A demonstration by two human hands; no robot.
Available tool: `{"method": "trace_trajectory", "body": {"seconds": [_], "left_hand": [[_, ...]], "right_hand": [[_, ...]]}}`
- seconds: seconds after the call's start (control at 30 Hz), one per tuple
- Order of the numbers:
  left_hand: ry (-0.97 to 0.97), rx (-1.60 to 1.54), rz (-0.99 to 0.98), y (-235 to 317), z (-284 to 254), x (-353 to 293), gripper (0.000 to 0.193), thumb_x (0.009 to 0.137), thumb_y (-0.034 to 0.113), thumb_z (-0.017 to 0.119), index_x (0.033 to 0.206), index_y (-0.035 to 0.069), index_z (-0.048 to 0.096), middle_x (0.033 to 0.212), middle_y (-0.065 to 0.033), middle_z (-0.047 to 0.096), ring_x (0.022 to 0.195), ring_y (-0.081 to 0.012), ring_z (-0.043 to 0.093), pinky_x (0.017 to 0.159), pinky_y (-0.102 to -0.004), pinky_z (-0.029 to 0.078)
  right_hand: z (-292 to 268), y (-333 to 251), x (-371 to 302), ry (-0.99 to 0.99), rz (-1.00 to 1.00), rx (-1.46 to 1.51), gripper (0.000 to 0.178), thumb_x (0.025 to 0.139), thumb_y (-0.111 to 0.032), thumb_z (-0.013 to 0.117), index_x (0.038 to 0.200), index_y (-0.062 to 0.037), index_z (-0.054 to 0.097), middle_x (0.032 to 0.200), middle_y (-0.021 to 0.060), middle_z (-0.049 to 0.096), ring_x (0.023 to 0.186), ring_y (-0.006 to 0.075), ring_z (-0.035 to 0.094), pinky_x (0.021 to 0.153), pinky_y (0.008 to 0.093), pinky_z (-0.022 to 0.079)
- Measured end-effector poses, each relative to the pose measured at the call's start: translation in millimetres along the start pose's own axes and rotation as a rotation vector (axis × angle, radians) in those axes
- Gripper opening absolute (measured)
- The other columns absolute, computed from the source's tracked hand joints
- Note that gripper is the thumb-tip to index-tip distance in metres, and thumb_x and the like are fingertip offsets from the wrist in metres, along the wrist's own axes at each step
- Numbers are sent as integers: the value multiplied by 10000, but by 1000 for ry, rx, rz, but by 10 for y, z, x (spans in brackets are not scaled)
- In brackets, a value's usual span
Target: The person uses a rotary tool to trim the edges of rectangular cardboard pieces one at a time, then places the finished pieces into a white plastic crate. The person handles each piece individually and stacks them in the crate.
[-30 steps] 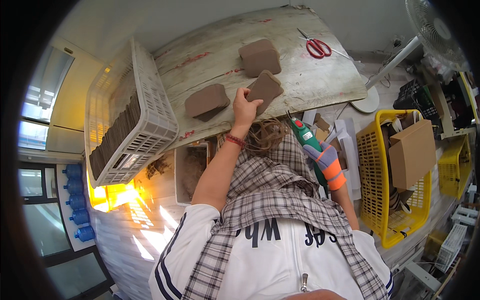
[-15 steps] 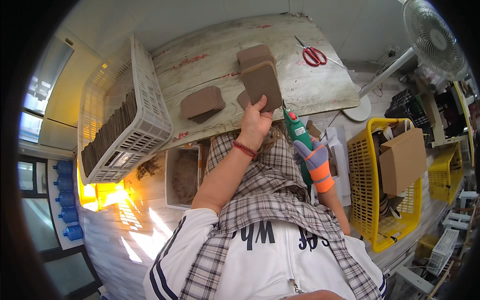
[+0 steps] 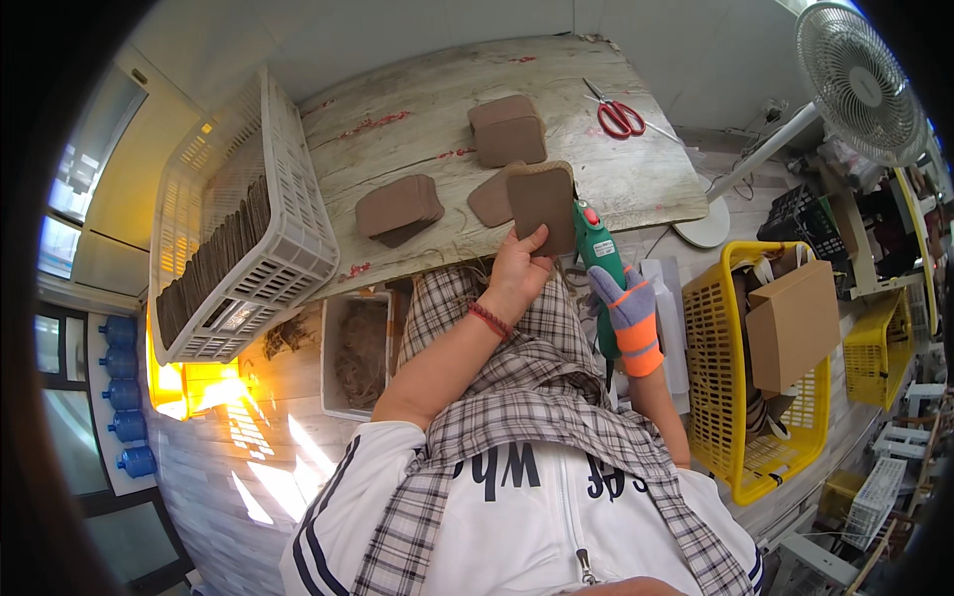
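Two hands are busy just off the front edge of the table (image 3: 437,89). Left hand (image 3: 520,273) is bare and pinched closed on a brown rounded pad (image 3: 545,211), thumb across its lower face, with the pad held up between the person and the table. Right hand (image 3: 628,308) wears a grey-and-orange glove and is wrapped around a green handheld tool (image 3: 596,243). Tool's tip end sits right by the pad's right edge; can't tell if they're actually touching.

Just behind the held pad, another brown piece (image 3: 492,197) lies on the table, partly hidden. Past it there's a neat pile (image 3: 509,134), and off to the left a fanned-out stack (image 3: 397,207). Red-handled scissors (image 3: 618,117) lie toward the table's far right.

Farther out: a white crate (image 3: 298,189) on the left with a row of dark pieces (image 3: 214,268) in it, a yellow basket (image 3: 715,348) on the right holding a cardboard box (image 3: 795,323), and a fan (image 3: 865,89) beyond.
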State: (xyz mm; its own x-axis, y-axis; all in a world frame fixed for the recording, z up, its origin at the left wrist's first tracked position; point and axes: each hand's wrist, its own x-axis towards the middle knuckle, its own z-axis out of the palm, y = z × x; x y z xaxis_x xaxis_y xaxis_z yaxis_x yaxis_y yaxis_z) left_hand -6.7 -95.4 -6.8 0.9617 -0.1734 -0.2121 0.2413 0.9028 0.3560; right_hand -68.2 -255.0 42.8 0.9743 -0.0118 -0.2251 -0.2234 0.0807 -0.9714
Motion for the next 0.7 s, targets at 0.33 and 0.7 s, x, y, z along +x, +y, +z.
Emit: {"method": "trace_trajectory", "body": {"seconds": [0.33, 0.7], "left_hand": [[-44, 317, 53, 313, -250, -87, 310, 851, -19, 584, 1156, 27, 548, 1128, -79, 613, 1018, -197, 595, 892, -352, 500], [-90, 911, -127, 1135, -208, -146, 376, 794, -40, 622, 1164, 11, 575, 1037, -46, 645, 861, -109, 619, 763, -246, 513]], "right_hand": [[-159, -172, -28, -55, 48, -134, 274, 812, -232, 711, 924, -17, 585, 658, 21, 607, 520, 76, 553, 471, 216, 431], [-222, -91, -143, -176, 75, -236, 345, 777, -224, 743, 994, -1, 593, 691, -2, 601, 547, 43, 524, 490, 196, 422]]}}
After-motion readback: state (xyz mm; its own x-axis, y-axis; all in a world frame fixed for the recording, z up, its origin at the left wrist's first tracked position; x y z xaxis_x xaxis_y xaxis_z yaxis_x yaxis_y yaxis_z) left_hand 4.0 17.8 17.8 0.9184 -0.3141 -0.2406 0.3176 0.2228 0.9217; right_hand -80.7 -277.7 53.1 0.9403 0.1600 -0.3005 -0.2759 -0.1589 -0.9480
